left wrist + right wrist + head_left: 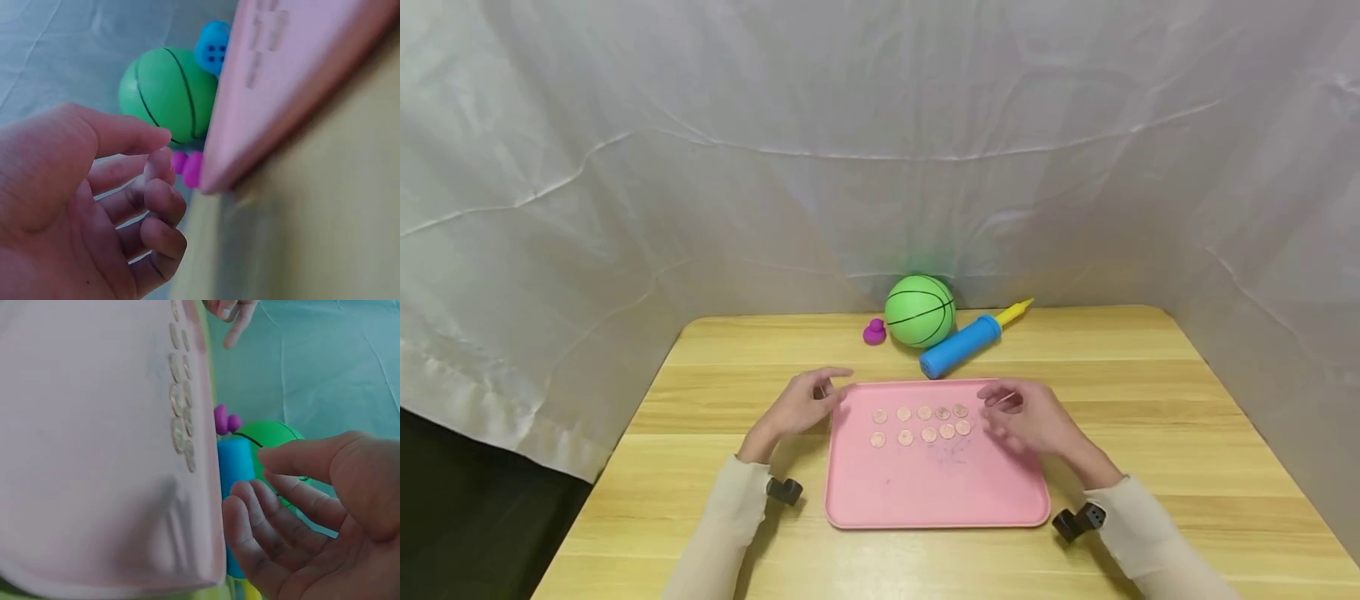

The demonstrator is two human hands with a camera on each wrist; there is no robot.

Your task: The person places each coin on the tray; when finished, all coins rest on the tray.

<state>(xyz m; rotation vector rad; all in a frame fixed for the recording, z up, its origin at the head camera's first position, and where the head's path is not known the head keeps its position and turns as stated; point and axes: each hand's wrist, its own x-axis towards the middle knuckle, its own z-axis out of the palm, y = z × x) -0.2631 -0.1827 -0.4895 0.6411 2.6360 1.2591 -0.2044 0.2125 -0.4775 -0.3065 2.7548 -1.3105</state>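
A pink tray (pixel 932 492) lies in the middle of the wooden table, with several copper coins (pixel 928 434) in two rows on its far half. My left hand (pixel 820 396) hovers beside the tray's far left corner, fingers loosely curled and thumb out, holding nothing. Over the tray's far right corner, just right of the coin rows, my right hand (pixel 1003 410) is blurred. In the right wrist view that hand (pixel 300 506) has relaxed, spread fingers with nothing between them, next to the tray (pixel 81 456) and coins (pixel 178 400). The left wrist view shows my left hand (pixel 125 187) empty beside the tray's edge (pixel 281 94).
A green ball (pixel 920 311), a small purple toy (pixel 874 332) and a blue pump with a yellow tip (pixel 961 346) sit at the table's far edge against a white cloth backdrop. Bare wood lies on both sides of the tray.
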